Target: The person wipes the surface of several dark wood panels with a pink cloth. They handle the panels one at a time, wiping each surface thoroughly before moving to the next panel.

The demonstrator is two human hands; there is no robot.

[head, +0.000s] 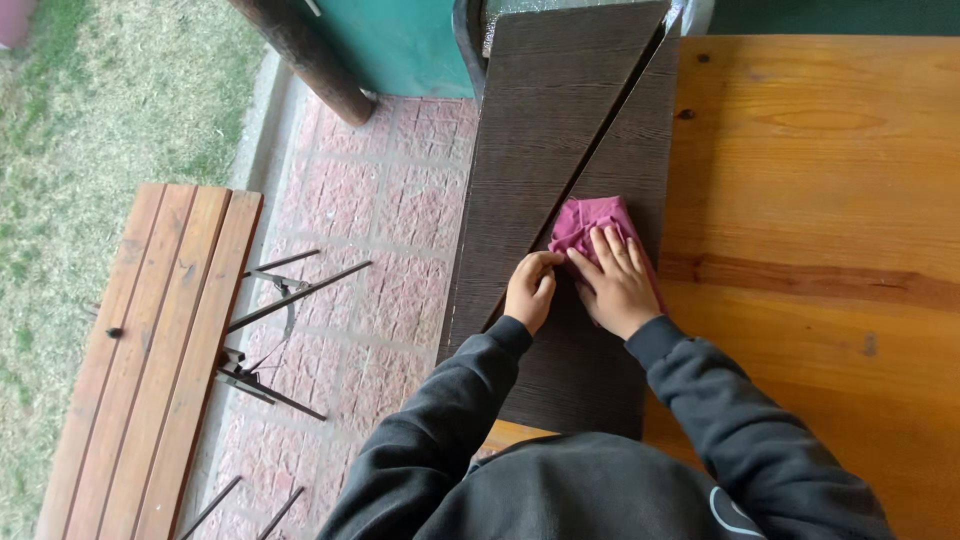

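A dark brown wood-grain board (545,130), cut along a diagonal line, lies on the edge of an orange wooden table (820,180). A crumpled pink cloth (588,218) rests on the board near the cut. My right hand (615,285) lies flat on the cloth with fingers spread, pressing it down. My left hand (530,290) is curled, its fingertips touching the board at the diagonal cut, just left of the cloth. Both arms wear dark sleeves.
A slatted wooden bench (150,350) with thin metal legs stands on the red paved floor (390,210) at left. Grass (90,90) lies beyond it. A dark post (310,55) and a teal wall (400,40) are at the top.
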